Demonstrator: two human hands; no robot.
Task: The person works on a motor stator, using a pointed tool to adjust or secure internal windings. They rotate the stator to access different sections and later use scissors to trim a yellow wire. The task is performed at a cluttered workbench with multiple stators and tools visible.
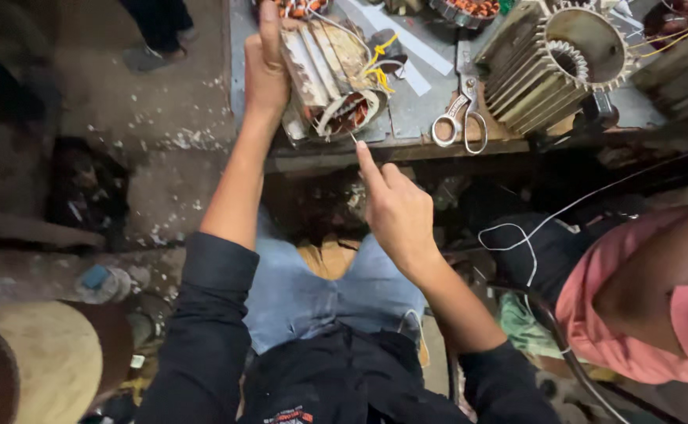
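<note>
A finned metal motor stator point(330, 78) with copper windings and yellow-sleeved leads lies tilted at the near edge of the workbench point(414, 118). My left hand point(265, 71) grips its left side and steadies it. My right hand point(395, 208) hovers just below the bench edge, its forefinger pointing up towards the stator's open end. A thin needle or wire seems pinched at that fingertip, too small to be sure. My knees in blue jeans show below.
Scissors point(460, 119) lie on the bench right of the stator. A larger finned motor housing point(557, 61) stands further right. A person in a pink shirt point(642, 306) sits at my right, with a white wire point(526, 239) nearby. Another person's feet point(155, 35) stand at the far left.
</note>
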